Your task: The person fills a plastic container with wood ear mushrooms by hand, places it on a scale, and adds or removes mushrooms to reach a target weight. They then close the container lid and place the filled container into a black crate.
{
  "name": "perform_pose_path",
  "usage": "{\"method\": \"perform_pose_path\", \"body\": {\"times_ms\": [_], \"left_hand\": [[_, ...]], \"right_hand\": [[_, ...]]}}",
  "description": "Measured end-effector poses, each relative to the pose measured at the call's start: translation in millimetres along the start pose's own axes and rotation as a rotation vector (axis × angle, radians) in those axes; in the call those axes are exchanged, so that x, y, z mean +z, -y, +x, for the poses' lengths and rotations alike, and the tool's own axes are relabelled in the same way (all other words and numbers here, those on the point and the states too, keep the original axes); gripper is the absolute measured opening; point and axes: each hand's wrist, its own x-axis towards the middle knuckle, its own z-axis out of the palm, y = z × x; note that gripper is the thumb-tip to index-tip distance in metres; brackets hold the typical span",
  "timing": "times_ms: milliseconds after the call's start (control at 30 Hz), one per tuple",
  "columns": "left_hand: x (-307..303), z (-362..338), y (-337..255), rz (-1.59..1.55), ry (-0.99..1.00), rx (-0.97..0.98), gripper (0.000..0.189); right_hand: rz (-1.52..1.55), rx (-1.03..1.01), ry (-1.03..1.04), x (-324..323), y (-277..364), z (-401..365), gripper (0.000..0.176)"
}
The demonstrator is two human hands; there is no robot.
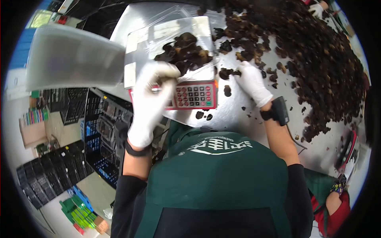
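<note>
My right hand (252, 83), in a white glove, is closed at the fingertips on a dark wood ear mushroom (227, 73) beside the scale. My left hand (152, 101), also gloved and blurred, is curled in front of a digital scale (131, 71); what its fingers hold, if anything, I cannot tell. A heap of dark mushrooms (185, 53) lies on the scale's plate, which has clear plastic film over it. The red keypad (194, 95) faces me, partly hidden by my left hand.
A large pile of mushrooms (325, 71) covers the right of the metal table (238, 113). A translucent bin (75, 57) stands left of the scale. Black crates (55, 170) are stacked on the floor at left. Another person's gloved hand (316, 10) is at the far right; a red sleeve (337, 214) shows lower right.
</note>
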Motion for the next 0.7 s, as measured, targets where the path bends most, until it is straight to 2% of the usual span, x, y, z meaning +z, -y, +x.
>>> {"method": "perform_pose_path", "body": {"times_ms": [33, 67, 100, 200, 233, 267, 300, 333, 367, 400, 433, 467, 500, 533, 567, 600, 700], "left_hand": [[-12, 10, 9, 0.091, -0.131, -0.038, 0.017], [-17, 18, 9, -0.124, -0.262, -0.150, 0.014], [-29, 27, 30, -0.026, -0.320, -0.073, 0.017], [-28, 41, 33, -0.055, -0.351, 0.064, 0.019], [-24, 43, 33, 0.048, -0.320, 0.086, 0.019], [-18, 42, 26, 0.084, -0.251, 0.026, 0.023], [-13, 41, 30, 0.185, -0.154, 0.069, 0.025], [-6, 39, 37, 0.284, -0.056, 0.116, 0.026], [-1, 34, 42, 0.361, 0.017, 0.072, 0.036], [2, 31, 44, 0.310, 0.022, 0.087, 0.048], [5, 27, 44, 0.239, -0.024, 0.075, 0.053], [6, 24, 44, 0.166, -0.067, 0.063, 0.058], [5, 21, 46, 0.112, -0.083, -0.027, 0.065], [6, 20, 46, -0.023, -0.096, -0.073, 0.070], [6, 21, 46, 0.024, -0.072, -0.046, 0.071], [7, 21, 47, 0.070, -0.050, -0.018, 0.072], [10, 20, 45, 0.213, 0.037, -0.037, 0.072]], "right_hand": [[0.022, 0.012, 0.005, -12, 3, 1, 0.017], [0.089, 0.048, 0.051, -22, 4, 4, 0.020], [0.127, 0.034, -0.007, -30, 4, 7, 0.020], [0.342, 0.051, -0.103, -73, 30, 24, 0.020], [0.403, -0.043, -0.185, -82, 38, 34, 0.019], [0.450, -0.102, -0.225, -101, 60, 40, 0.018], [0.443, -0.210, -0.295, -112, 77, 47, 0.018], [0.477, -0.238, -0.267, -117, 88, 55, 0.020], [0.488, -0.274, -0.229, -122, 102, 61, 0.023], [0.515, -0.426, -0.350, -110, 114, 70, 0.023], [0.416, -0.567, -0.453, -100, 123, 79, 0.022], [0.389, -0.584, -0.375, -89, 134, 84, 0.019], [0.293, -0.691, -0.434, -64, 136, 94, 0.020], [0.382, -0.705, -0.396, -38, 141, 96, 0.020], [0.241, -0.671, -0.202, -38, 146, 93, 0.022], [0.278, -0.641, -0.298, -29, 152, 85, 0.025], [0.328, -0.604, -0.264, -48, 158, 78, 0.037]]}}
